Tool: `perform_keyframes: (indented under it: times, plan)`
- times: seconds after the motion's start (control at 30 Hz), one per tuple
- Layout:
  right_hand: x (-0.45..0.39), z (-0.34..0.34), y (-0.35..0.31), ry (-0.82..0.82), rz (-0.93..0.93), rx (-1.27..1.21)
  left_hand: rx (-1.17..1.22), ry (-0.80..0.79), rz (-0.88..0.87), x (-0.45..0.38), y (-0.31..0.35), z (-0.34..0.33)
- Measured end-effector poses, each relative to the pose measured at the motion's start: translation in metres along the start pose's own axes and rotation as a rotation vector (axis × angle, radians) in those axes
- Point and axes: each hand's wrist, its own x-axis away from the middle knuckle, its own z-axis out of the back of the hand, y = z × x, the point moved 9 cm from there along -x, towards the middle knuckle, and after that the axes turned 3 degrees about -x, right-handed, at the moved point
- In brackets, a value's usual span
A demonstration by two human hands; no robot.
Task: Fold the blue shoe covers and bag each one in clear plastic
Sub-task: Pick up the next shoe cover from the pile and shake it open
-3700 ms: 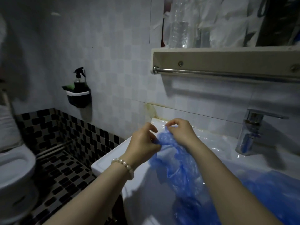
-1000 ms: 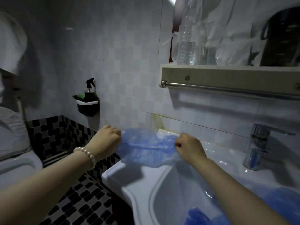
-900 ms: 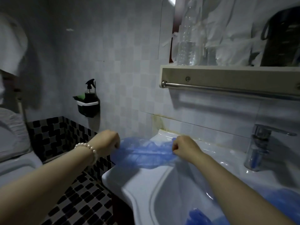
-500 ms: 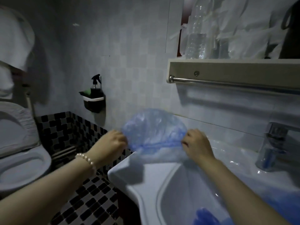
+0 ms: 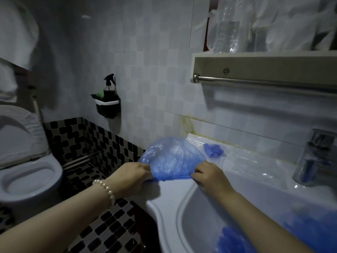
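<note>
A blue shoe cover [image 5: 171, 158] is stretched flat over the left corner of the white sink [image 5: 169, 198]. My left hand [image 5: 133, 177] pinches its left end, and my right hand [image 5: 209, 175] pinches its right end, both at the elastic edge. A small folded blue shoe cover [image 5: 213, 152] lies on the sink's back ledge, next to clear plastic [image 5: 255, 165]. More blue shoe covers [image 5: 235, 240] are heaped in the basin at the lower right, partly hidden by my right arm.
A chrome faucet [image 5: 313, 159] stands at the right. A shelf with a towel bar [image 5: 264, 83] hangs above the sink, holding plastic bottles. A spray bottle in a black holder [image 5: 108, 101] is on the wall. A toilet [image 5: 27, 176] is on the left.
Both hands have lowered the stretched shoe cover from mid-air onto the sink's left corner. The camera has turned slightly left and down.
</note>
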Motion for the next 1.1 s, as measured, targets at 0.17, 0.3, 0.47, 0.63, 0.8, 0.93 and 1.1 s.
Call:
perform_keyframes:
  times: [0.17,0.3,0.47,0.63,0.8,0.93,1.1]
  plan:
    - [0.003,-0.002,0.005,-0.057,-0.062,-0.095,0.059,-0.086,-0.013,-0.002,0.008,0.001]
    - [-0.002,0.001,0.003,-0.094,-0.137,-0.16,0.052,-0.183,0.08,-0.009,0.006,-0.005]
    - [-0.002,0.0,-0.001,-0.121,-0.212,-0.186,-0.021,-0.224,0.125,-0.019,0.007,-0.007]
    - [-0.007,0.007,-0.01,-0.086,-0.33,-0.083,-0.254,-0.27,0.198,-0.032,0.005,-0.008]
    - [-0.028,0.003,-0.02,-0.19,-0.346,0.135,-0.251,-0.328,0.246,-0.039,0.008,-0.017]
    - [-0.033,-0.009,-0.022,-0.255,-0.319,0.205,-0.196,-0.263,0.279,-0.037,0.005,-0.02]
    - [-0.039,-0.003,-0.03,-0.11,-0.216,0.16,-0.235,0.084,-0.022,-0.029,0.028,-0.003]
